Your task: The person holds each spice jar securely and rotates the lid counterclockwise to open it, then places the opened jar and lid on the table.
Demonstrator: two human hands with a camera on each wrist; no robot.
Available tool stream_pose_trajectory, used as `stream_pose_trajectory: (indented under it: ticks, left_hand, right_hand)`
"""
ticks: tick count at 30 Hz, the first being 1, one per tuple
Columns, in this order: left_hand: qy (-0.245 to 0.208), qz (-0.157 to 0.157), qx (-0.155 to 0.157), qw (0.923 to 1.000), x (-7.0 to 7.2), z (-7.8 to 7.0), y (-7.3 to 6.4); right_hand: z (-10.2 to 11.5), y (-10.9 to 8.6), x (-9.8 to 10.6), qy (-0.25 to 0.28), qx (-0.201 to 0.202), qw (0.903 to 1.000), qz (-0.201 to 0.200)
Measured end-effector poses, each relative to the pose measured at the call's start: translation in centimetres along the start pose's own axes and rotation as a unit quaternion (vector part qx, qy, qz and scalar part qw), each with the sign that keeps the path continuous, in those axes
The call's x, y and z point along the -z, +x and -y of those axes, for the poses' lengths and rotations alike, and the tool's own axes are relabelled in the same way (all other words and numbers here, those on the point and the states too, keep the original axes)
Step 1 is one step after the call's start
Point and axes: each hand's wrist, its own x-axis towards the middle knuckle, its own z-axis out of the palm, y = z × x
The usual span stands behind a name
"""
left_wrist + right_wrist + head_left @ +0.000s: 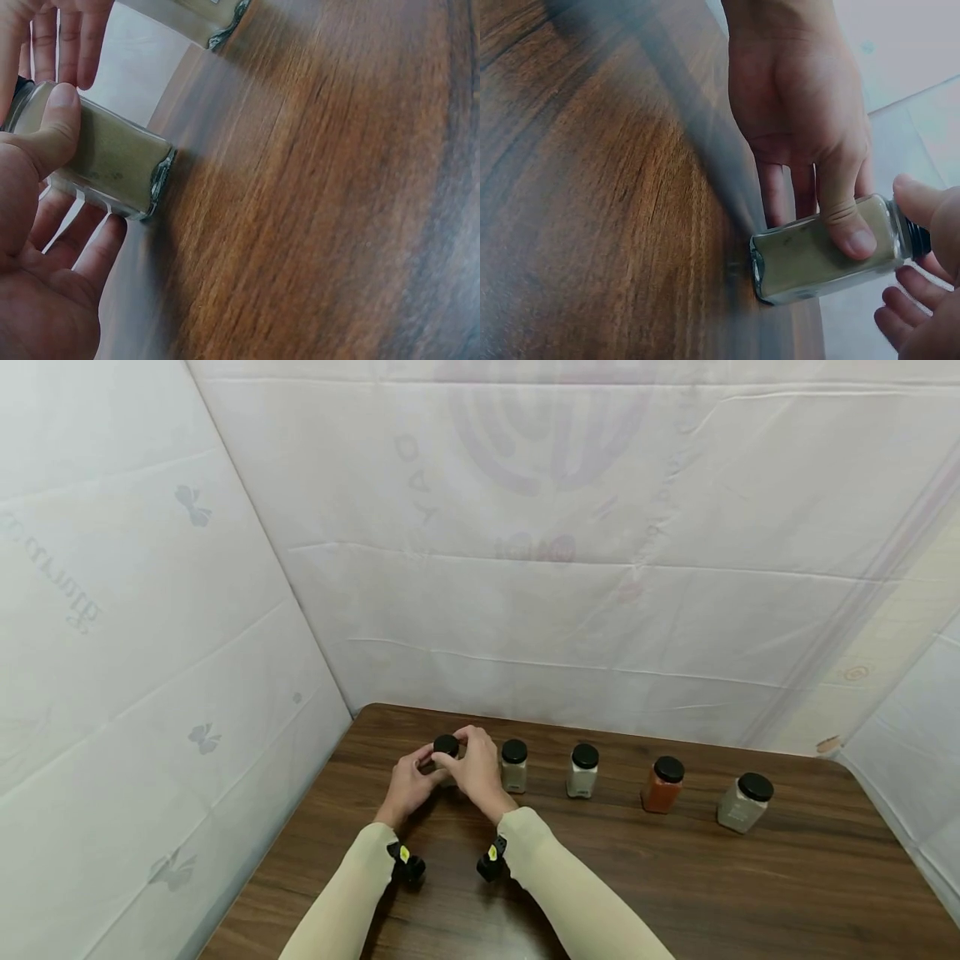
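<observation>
A square glass spice jar [120, 154] with greenish-tan powder inside and a black lid [446, 744] stands at the left end of a row. My left hand [408, 787] grips its body, the thumb flat on one side and the fingers on the opposite side, as the left wrist view shows. At the top of the jar, my right hand [480, 768] holds the black lid between thumb and fingers. In the right wrist view the jar's base meets the wooden table, and the right hand [939, 292] partly hides the lid.
To the right on the brown wooden table [600, 877] stand more black-lidded jars: a tan one [514, 775] close beside the right hand, a pale one [581, 779], a red-orange one [662, 793] and a grey-green one [739, 810]. White printed sheeting [525, 610] rises behind.
</observation>
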Motion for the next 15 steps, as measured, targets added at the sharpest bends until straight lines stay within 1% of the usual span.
stream_pose_trajectory:
  ticks: [2,4,7,10,15]
  left_hand:
    - [0.002,0.001,-0.003,1.0000,-0.03,0.15,-0.02]
    - [0.002,0.004,0.001,1.0000,0.01,0.22,-0.02]
    - [-0.013,0.014,0.019,0.9997,0.13,0.14,0.02]
    - [-0.023,0.016,0.032,0.9991,0.21,0.04,0.03]
    - [-0.030,0.017,0.034,0.9988,0.15,-0.04,0.06]
  right_hand:
    - [-0.08,-0.03,0.12,0.008,0.002,0.9999,0.009]
    - [-0.14,-0.01,0.28,0.021,0.006,0.9995,0.023]
    - [-0.22,-0.02,0.55,0.029,0.006,0.9986,0.044]
    - [-0.36,0.00,0.69,0.032,0.001,0.9975,0.063]
    - [-0.60,0.17,0.71,0.042,-0.011,0.9951,0.089]
